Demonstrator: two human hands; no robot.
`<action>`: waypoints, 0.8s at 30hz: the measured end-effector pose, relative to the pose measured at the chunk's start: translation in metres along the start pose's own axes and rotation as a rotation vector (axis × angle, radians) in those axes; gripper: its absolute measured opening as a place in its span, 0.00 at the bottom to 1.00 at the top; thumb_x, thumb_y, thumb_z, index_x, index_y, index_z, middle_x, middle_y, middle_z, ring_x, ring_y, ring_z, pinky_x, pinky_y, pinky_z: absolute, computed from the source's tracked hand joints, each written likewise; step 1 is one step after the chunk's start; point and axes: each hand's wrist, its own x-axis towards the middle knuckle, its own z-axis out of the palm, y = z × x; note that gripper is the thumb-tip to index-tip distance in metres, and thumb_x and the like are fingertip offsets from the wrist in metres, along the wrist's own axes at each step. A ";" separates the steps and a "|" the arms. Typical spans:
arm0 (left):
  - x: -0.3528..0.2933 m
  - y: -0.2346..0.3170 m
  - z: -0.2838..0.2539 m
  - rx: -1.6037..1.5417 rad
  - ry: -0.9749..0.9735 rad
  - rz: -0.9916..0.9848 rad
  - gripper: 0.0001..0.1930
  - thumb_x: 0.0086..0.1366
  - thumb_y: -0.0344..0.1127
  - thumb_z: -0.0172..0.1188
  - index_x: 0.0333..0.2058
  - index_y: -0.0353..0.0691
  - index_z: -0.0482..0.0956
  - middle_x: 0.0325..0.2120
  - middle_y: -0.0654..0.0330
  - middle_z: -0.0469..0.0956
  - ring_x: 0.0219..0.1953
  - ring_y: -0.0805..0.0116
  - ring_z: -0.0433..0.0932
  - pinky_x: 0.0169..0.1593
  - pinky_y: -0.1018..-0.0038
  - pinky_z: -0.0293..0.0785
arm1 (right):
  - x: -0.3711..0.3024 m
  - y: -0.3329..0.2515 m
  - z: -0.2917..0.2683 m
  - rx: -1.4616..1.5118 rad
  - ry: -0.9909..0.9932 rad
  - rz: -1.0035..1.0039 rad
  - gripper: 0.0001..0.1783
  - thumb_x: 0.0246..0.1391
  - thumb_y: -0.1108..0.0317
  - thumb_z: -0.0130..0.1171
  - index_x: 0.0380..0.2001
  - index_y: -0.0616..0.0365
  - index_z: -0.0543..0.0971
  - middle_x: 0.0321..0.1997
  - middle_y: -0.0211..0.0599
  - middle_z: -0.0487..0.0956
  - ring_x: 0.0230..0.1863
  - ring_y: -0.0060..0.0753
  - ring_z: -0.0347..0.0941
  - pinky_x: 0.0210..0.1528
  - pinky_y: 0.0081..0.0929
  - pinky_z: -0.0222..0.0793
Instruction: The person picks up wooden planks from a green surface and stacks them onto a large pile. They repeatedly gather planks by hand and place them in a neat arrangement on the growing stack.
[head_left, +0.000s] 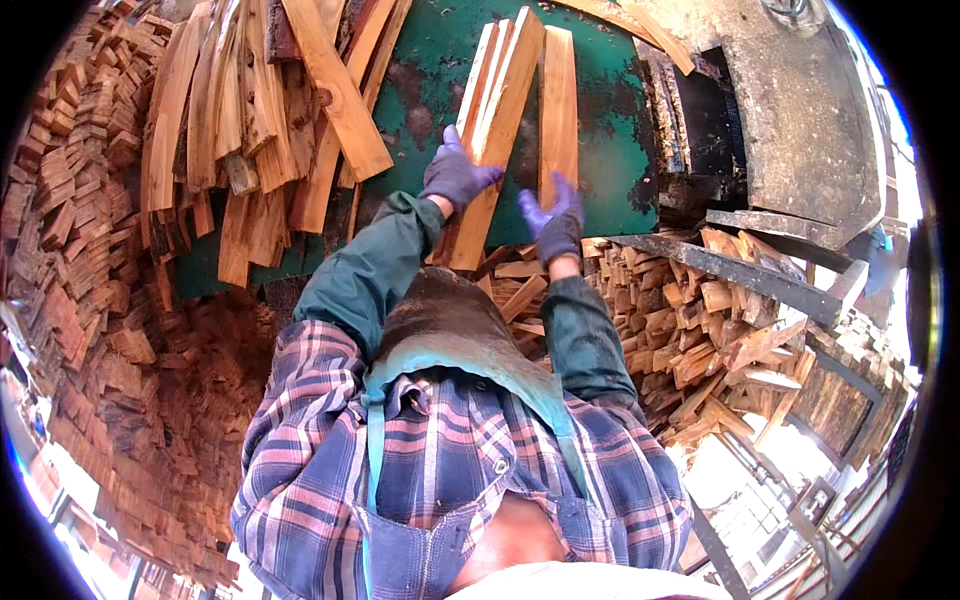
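On the green tabletop (610,160) several wooden planks (508,105) lie side by side, pointing away from me. My left hand (457,178), in a purple glove, is spread at the left side of this group, its thumb reaching over the wood. A single plank (559,95) lies a little apart on the right. At its near end is my right hand (553,222), gloved alike, thumb and fingers apart. Whether those fingertips touch the wood I cannot tell. Neither hand is closed around a plank.
Loose planks (230,120) are heaped on the table's left side. A tall stack of cut wood (75,230) fills the far left. More pieces (680,320) are piled below the table at right, beside a dark beam (740,275). A worn machine surface (810,120) stands at upper right.
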 end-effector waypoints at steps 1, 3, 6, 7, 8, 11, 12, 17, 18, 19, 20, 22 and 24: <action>0.003 -0.002 -0.003 -0.119 -0.033 -0.002 0.53 0.46 0.52 0.78 0.62 0.32 0.58 0.48 0.43 0.77 0.50 0.52 0.78 0.55 0.61 0.74 | 0.007 0.011 -0.007 -0.361 0.335 -0.061 0.54 0.45 0.49 0.72 0.69 0.61 0.58 0.71 0.56 0.61 0.70 0.49 0.60 0.69 0.40 0.58; 0.003 -0.007 -0.015 -0.661 -0.169 0.081 0.37 0.53 0.44 0.75 0.56 0.32 0.67 0.45 0.50 0.79 0.44 0.61 0.80 0.49 0.66 0.77 | 0.018 0.028 -0.014 -0.524 0.265 -0.011 0.52 0.44 0.52 0.74 0.68 0.61 0.59 0.69 0.56 0.64 0.69 0.49 0.62 0.69 0.40 0.59; -0.009 -0.009 -0.049 -1.058 -0.428 -0.155 0.30 0.58 0.38 0.70 0.55 0.31 0.70 0.44 0.54 0.79 0.39 0.65 0.81 0.44 0.69 0.80 | 0.020 0.035 -0.016 -0.125 0.186 -0.148 0.51 0.45 0.56 0.75 0.68 0.61 0.60 0.66 0.54 0.68 0.66 0.49 0.65 0.68 0.39 0.60; -0.015 -0.007 -0.062 -1.094 -0.474 -0.060 0.32 0.58 0.38 0.70 0.57 0.30 0.68 0.45 0.54 0.79 0.41 0.65 0.81 0.47 0.69 0.79 | 0.020 0.031 -0.016 0.145 0.197 -0.211 0.50 0.45 0.58 0.75 0.68 0.61 0.60 0.65 0.53 0.69 0.65 0.48 0.66 0.67 0.38 0.61; -0.020 -0.004 -0.075 -1.090 -0.444 0.006 0.32 0.58 0.38 0.70 0.57 0.30 0.68 0.46 0.54 0.79 0.43 0.65 0.81 0.48 0.69 0.79 | 0.017 0.027 -0.015 0.471 0.081 -0.149 0.48 0.47 0.62 0.75 0.67 0.62 0.60 0.64 0.48 0.70 0.62 0.44 0.68 0.65 0.35 0.63; -0.045 0.000 -0.110 -1.034 -0.392 0.082 0.34 0.57 0.38 0.71 0.58 0.30 0.68 0.49 0.55 0.77 0.49 0.66 0.78 0.54 0.70 0.75 | 0.013 -0.004 -0.017 0.892 -0.122 -0.014 0.40 0.53 0.66 0.68 0.66 0.62 0.63 0.54 0.38 0.74 0.51 0.32 0.71 0.54 0.31 0.70; -0.053 -0.001 -0.121 -0.986 -0.296 0.123 0.35 0.56 0.38 0.72 0.59 0.30 0.68 0.50 0.55 0.77 0.49 0.66 0.78 0.55 0.70 0.74 | 0.010 -0.018 -0.019 0.892 -0.190 -0.031 0.38 0.54 0.67 0.67 0.66 0.62 0.63 0.53 0.36 0.75 0.50 0.30 0.71 0.53 0.30 0.70; -0.078 -0.019 -0.168 -0.689 0.128 0.226 0.37 0.48 0.41 0.79 0.53 0.32 0.72 0.48 0.53 0.79 0.51 0.64 0.77 0.53 0.67 0.75 | -0.028 -0.118 -0.004 0.968 -0.409 -0.353 0.38 0.56 0.70 0.64 0.68 0.60 0.61 0.56 0.33 0.72 0.49 0.27 0.71 0.52 0.28 0.70; -0.091 -0.022 -0.176 -0.470 0.395 0.329 0.37 0.47 0.42 0.79 0.53 0.33 0.73 0.47 0.53 0.80 0.50 0.61 0.77 0.54 0.64 0.75 | -0.042 -0.144 0.004 0.895 -0.441 -0.405 0.40 0.55 0.71 0.64 0.69 0.60 0.59 0.60 0.35 0.69 0.54 0.31 0.69 0.56 0.30 0.68; -0.104 -0.025 -0.188 -0.364 0.543 0.333 0.40 0.47 0.43 0.79 0.55 0.32 0.71 0.50 0.53 0.77 0.52 0.60 0.76 0.56 0.64 0.73 | -0.063 -0.168 0.015 0.847 -0.469 -0.498 0.41 0.54 0.71 0.65 0.69 0.61 0.59 0.63 0.38 0.67 0.58 0.35 0.67 0.60 0.33 0.66; -0.120 -0.025 -0.201 -0.424 0.660 0.345 0.42 0.47 0.44 0.80 0.58 0.32 0.69 0.52 0.53 0.75 0.54 0.59 0.75 0.58 0.64 0.72 | -0.083 -0.192 0.026 0.836 -0.462 -0.637 0.43 0.52 0.71 0.66 0.69 0.62 0.59 0.65 0.41 0.65 0.62 0.39 0.65 0.63 0.36 0.63; -0.169 -0.034 -0.244 -0.597 0.794 0.392 0.46 0.48 0.43 0.79 0.62 0.32 0.63 0.56 0.52 0.72 0.56 0.59 0.72 0.60 0.64 0.70 | -0.127 -0.239 0.056 0.589 -0.401 -0.913 0.45 0.50 0.71 0.67 0.69 0.63 0.59 0.68 0.44 0.62 0.66 0.43 0.60 0.67 0.39 0.57; -0.224 -0.038 -0.292 -0.741 0.829 0.500 0.49 0.50 0.41 0.78 0.64 0.32 0.58 0.59 0.52 0.69 0.58 0.60 0.70 0.62 0.64 0.69 | -0.167 -0.282 0.085 0.510 -0.249 -1.177 0.48 0.47 0.69 0.69 0.69 0.64 0.58 0.70 0.49 0.60 0.70 0.49 0.55 0.71 0.43 0.49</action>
